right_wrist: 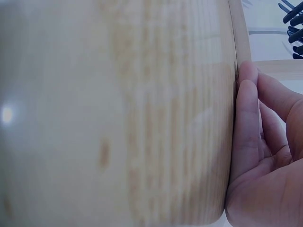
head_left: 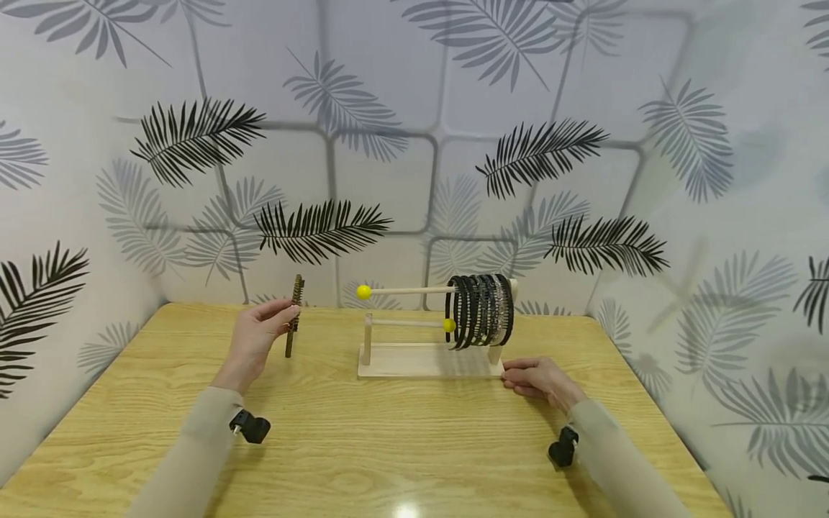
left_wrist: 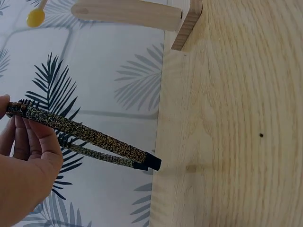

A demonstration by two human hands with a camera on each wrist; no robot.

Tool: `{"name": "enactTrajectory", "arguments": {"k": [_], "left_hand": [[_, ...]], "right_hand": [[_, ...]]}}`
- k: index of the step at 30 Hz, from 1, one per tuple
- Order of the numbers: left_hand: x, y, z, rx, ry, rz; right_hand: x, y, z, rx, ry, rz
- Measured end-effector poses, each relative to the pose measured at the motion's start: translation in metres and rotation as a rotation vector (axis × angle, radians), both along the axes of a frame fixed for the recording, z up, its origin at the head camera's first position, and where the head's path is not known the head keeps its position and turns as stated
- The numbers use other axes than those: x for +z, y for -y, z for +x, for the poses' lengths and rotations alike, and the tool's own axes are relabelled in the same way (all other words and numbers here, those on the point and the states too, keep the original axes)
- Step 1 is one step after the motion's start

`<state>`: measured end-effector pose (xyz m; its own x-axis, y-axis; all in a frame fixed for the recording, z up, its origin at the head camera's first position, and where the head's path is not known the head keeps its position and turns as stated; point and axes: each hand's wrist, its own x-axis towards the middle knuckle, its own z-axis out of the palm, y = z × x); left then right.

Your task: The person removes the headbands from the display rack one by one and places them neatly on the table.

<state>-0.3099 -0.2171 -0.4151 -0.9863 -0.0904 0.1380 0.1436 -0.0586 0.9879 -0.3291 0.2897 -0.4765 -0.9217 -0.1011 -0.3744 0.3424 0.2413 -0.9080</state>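
My left hand (head_left: 255, 338) pinches a glittery gold-and-black headband (left_wrist: 90, 133), raised over the table to the left of a wooden headband rack (head_left: 414, 361). In the left wrist view both black-tipped ends of the headband point away from the fingers. Several dark headbands (head_left: 481, 311), some of them beaded, hang together at the right end of the rack's upper rod. At the base's right front corner, my right hand (head_left: 542, 380) grips the wood between thumb and fingers; the right wrist view shows the fingertips against its edge.
Yellow balls cap the rack's upper rod (head_left: 411, 291) and a lower rod (head_left: 408, 323). Everything stands on a wood-grain table (head_left: 388, 446). Behind it rises a leaf-patterned wall (head_left: 388, 180). A small black camera is strapped to each wrist.
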Motion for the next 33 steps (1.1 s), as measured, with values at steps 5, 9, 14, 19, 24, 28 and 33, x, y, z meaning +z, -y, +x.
{"name": "enactTrajectory", "arguments": {"k": [5,9,14,19,24,28,33], "left_hand": [[-0.001,0.01,-0.002,0.023,0.007,-0.042],[-0.003,0.017,-0.004,0.041,0.01,-0.08],[-0.008,0.029,-0.007,0.075,0.025,-0.108],[-0.013,0.039,-0.011,0.09,0.022,-0.093],[-0.015,0.049,-0.015,0.127,-0.012,-0.138],[-0.017,0.057,-0.014,0.168,0.0,-0.162],[-0.017,0.066,-0.011,0.193,0.056,-0.263]], "right_hand": [[0.0,-0.001,0.0,0.006,-0.009,-0.004],[0.001,-0.001,0.001,0.022,-0.018,-0.013],[0.002,-0.001,0.001,0.015,-0.019,-0.016],[0.001,-0.001,0.0,0.012,-0.019,0.003],[0.001,0.0,0.0,0.0,-0.023,0.006],[0.001,0.0,0.0,0.003,-0.019,0.015],[0.0,0.0,-0.001,-0.001,-0.012,0.022]]}}
